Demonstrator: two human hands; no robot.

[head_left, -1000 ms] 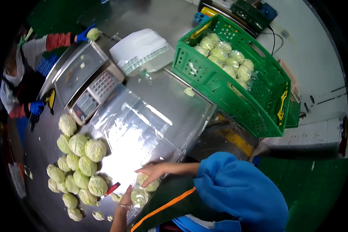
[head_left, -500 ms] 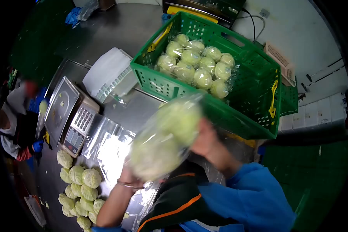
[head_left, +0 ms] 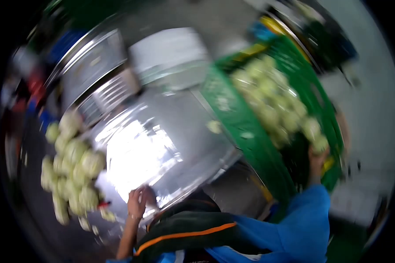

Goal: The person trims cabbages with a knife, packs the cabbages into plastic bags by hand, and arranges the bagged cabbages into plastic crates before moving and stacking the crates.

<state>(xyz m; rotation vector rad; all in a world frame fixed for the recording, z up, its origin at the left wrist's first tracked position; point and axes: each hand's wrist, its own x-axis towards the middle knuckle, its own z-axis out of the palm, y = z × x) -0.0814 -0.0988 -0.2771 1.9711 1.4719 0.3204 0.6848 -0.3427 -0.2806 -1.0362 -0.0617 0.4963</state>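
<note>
My right hand (head_left: 318, 157) is inside the green crate (head_left: 239, 127), at its near right end, closed on a clear plastic bag of cabbages (head_left: 312, 130). More bagged cabbages (head_left: 270, 96) fill the crate's far and left part. Over the near edge of the metal table, my left hand (head_left: 138, 202) holds nothing, its fingers loosely bent and apart. It is close to a stack of clear plastic bags (head_left: 138, 149), which shines strongly under the light. Loose cabbages (head_left: 77, 164) lie heaped on the table to the left. Motion blurs the whole view.
A scale (head_left: 107, 90) with a metal pan stands behind the loose cabbages. Beside it is a white container (head_left: 171, 55). Leaf scraps (head_left: 214, 127) lie near the crate. A person (head_left: 33, 83) with a red and blue outfit is at the far left.
My right hand has carried the bagged cabbages from in front of me rightward into the crate. My left hand has let go of them and come down by the table edge. The view has turned.
</note>
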